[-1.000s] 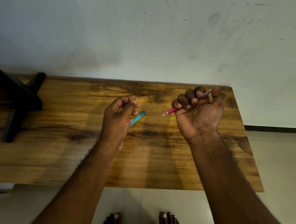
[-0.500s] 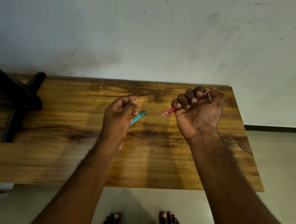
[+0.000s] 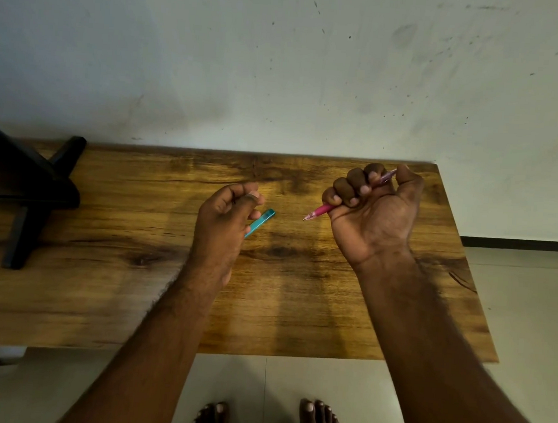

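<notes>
Right hand point(image 3: 375, 214) palm up above wooden bench point(image 3: 101, 284), fingers curled round pink pen point(image 3: 320, 210); pen tip points toward left hand, rear end sticks out between fingers and thumb. Left hand point(image 3: 224, 220) near, not touching right, fingers curled, pinching teal pen cap point(image 3: 261, 221); cap's free end aims at pen tip, small gap between. Both hands over bench middle. Black stand point(image 3: 25, 187) on bench far left of pen. Bare feet point(image 3: 320, 422) on tiled floor point(image 3: 528, 311) below bench's near edge. White marked wall point(image 3: 281, 63) behind bench.
</notes>
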`<state>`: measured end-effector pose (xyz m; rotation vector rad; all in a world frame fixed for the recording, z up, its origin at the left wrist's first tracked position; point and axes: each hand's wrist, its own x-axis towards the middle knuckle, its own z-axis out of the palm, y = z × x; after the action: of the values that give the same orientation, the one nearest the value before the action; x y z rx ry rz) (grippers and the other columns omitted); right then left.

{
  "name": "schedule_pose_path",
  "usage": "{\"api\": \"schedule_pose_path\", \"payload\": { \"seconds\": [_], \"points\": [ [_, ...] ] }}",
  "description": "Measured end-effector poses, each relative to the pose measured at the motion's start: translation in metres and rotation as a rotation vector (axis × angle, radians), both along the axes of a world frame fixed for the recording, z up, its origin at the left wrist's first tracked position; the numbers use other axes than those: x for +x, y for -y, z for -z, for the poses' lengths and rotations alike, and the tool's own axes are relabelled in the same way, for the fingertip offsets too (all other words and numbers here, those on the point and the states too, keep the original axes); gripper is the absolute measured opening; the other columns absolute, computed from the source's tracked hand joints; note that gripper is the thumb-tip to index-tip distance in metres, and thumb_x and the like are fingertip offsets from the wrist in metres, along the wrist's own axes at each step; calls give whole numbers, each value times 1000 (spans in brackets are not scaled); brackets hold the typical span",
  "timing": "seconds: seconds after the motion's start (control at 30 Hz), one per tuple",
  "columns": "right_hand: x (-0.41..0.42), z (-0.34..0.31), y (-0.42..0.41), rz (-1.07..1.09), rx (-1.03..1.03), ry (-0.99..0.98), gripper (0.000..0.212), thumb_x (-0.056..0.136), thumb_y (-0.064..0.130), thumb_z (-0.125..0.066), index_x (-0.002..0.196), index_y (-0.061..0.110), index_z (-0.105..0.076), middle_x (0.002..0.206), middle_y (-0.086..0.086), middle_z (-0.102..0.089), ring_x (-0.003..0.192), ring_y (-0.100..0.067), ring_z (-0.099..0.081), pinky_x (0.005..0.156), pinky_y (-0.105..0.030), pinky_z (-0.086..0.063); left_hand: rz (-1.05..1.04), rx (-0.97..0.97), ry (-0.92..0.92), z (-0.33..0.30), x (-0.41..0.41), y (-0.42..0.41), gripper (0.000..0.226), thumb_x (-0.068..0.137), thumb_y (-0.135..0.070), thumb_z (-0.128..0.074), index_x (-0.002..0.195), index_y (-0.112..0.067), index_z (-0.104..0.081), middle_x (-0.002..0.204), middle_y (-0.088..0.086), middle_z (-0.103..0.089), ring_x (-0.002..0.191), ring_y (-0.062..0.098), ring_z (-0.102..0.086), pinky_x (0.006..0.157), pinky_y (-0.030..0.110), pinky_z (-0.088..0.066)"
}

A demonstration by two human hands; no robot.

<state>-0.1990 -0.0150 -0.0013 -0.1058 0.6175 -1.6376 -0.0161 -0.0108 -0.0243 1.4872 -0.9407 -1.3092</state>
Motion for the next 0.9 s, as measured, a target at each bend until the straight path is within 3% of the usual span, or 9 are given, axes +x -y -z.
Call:
{"api": "schedule_pose_path", "payload": {
  "seconds": [0.17,0.9],
  "points": [
    [0,-1,1,5,-2,-11,34,91,41,-41,67,17,-45,58,1,-32,54,-15,-25,57,-29,-29,3,-3,4,0,0,0,20,100,-23,-61,117,-22,-73,108,-2,-79,84,4,-67,76,27,-50],
    [1,-1,0,-2,-8,-1,44,100,44,-35,68,17,-48,59,2,-34,54,-14,-27,55,-30,-31,7,-8,-2,-1,0,-1,19,101,-22,-60,115,-23,-72,108,-1,-79,84,5,-66,77,28,-50]
  ]
}}
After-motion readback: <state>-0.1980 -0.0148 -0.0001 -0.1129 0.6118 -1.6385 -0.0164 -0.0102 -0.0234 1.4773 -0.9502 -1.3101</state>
